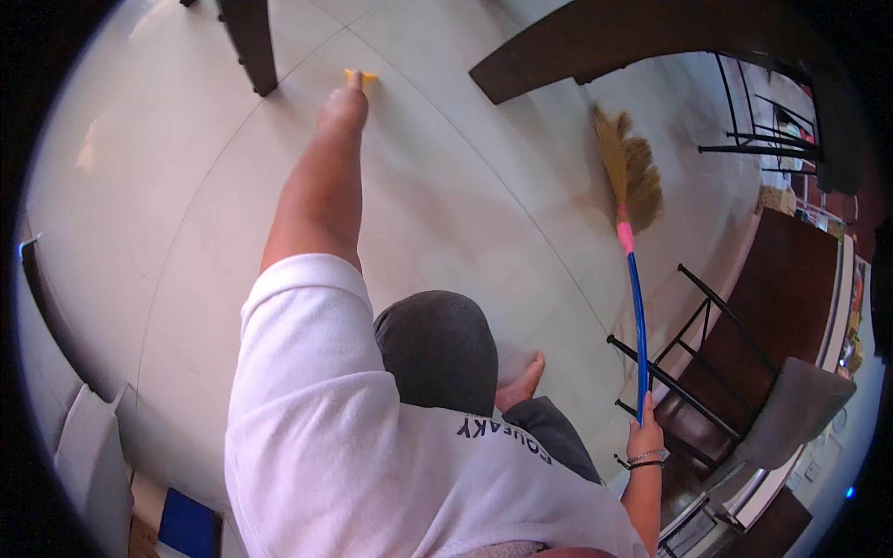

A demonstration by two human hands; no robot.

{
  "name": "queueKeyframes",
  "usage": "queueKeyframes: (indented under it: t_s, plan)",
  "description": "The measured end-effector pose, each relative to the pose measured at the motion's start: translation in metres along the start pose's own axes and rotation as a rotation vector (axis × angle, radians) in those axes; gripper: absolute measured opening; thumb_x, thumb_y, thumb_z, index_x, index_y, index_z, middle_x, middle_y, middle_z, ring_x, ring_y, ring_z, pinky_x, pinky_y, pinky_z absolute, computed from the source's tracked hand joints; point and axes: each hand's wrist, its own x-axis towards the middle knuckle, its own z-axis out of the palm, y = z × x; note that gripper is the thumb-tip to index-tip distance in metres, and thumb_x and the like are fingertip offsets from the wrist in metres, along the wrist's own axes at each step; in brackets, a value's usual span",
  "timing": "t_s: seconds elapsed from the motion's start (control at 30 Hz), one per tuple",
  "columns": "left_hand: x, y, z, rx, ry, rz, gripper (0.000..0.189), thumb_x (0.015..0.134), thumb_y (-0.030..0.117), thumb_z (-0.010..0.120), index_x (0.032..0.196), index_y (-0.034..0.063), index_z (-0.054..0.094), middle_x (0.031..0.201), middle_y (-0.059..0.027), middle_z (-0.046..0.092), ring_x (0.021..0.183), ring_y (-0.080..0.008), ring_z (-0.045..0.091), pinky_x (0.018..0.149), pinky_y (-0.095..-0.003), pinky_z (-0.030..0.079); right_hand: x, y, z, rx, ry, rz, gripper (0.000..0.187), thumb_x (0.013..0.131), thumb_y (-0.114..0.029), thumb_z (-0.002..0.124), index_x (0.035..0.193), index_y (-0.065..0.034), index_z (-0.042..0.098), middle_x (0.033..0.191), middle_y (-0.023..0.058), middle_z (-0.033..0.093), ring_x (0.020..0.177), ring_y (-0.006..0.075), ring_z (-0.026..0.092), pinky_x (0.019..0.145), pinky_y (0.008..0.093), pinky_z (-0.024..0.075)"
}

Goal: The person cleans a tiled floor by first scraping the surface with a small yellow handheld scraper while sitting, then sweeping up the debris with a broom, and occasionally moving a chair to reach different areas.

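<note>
My left hand (345,104) reaches far forward and low over the tiled floor (432,230). A small yellow object (372,77) shows on both sides of its fingertips; whether the fingers grip it or only touch it, I cannot tell. On the right, my right hand (646,432) is closed around the blue handle of a grass broom (636,307). The broom has a pink band below its tan bristles, which fan out on the floor, away from me. My bent knee in dark trousers and one bare foot show between my arms.
Dark wooden furniture legs (251,45) stand ahead at the left, and a dark curved furniture base (558,52) ahead at the right. A black-legged chair with a grey seat (788,411) is beside the broom handle. Light grey seating (91,446) and a blue item (187,523) lie at the left.
</note>
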Motion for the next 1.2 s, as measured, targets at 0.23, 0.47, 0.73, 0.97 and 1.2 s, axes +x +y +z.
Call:
queueKeyframes:
  t_s: [0.23,0.47,0.73,0.97,1.2]
  plan:
    - [0.040,0.020,-0.015,-0.264,0.050,-0.241,0.050,0.080,0.039,0.009,0.112,0.0124,0.036,0.108,-0.0129,0.043,0.101,-0.0243,0.040,0.082,-0.0332,0.032,0.008,-0.018,-0.011,-0.022,-0.072,0.024,0.062,0.069,-0.006,0.048,0.120,-0.0202,0.018,0.069,0.0214,0.050,0.066,0.0343,0.050,0.058,0.0396,0.0390]
    - [0.003,0.007,0.012,0.006,-0.094,-0.075,0.039,0.081,0.024,0.017,0.117,0.0188,0.029,0.101,-0.0151,0.047,0.095,-0.0260,0.045,0.078,-0.0361,0.035,0.020,-0.019,-0.007,0.039,-0.051,0.012,0.061,0.069,-0.006,0.048,0.120,-0.0195,0.018,0.076,0.0217,0.051,0.071,0.0342,0.050,0.062,0.0384,0.0399]
    - [-0.052,0.034,0.027,0.067,-0.153,0.162,0.044,0.079,0.012,0.022,0.119,0.0289,0.020,0.095,-0.0126,0.050,0.089,-0.0256,0.049,0.072,-0.0367,0.039,0.025,-0.019,0.001,-0.006,-0.047,0.012,0.059,0.071,-0.008,0.045,0.121,-0.0186,0.017,0.074,0.0214,0.051,0.070,0.0330,0.051,0.062,0.0385,0.0399]
    - [-0.055,0.037,0.037,0.110,-0.171,0.156,0.042,0.079,0.014,0.024,0.119,0.0279,0.020,0.097,-0.0127,0.049,0.092,-0.0255,0.047,0.074,-0.0351,0.039,-0.029,0.027,-0.005,0.405,0.340,0.119,0.048,0.069,-0.005,0.044,0.115,-0.0095,0.030,0.091,0.0217,0.049,0.085,0.0337,0.048,0.072,0.0347,0.0381]
    - [-0.107,0.027,0.023,-0.148,0.007,0.221,0.050,0.079,0.015,0.033,0.122,0.0260,0.011,0.092,-0.0155,0.050,0.085,-0.0294,0.048,0.070,-0.0393,0.039,-0.078,0.098,0.026,1.127,0.028,0.504,0.016,0.055,0.002,0.042,0.070,-0.0015,0.040,0.051,0.0084,0.043,0.039,0.0226,0.046,0.036,0.0315,0.0382]
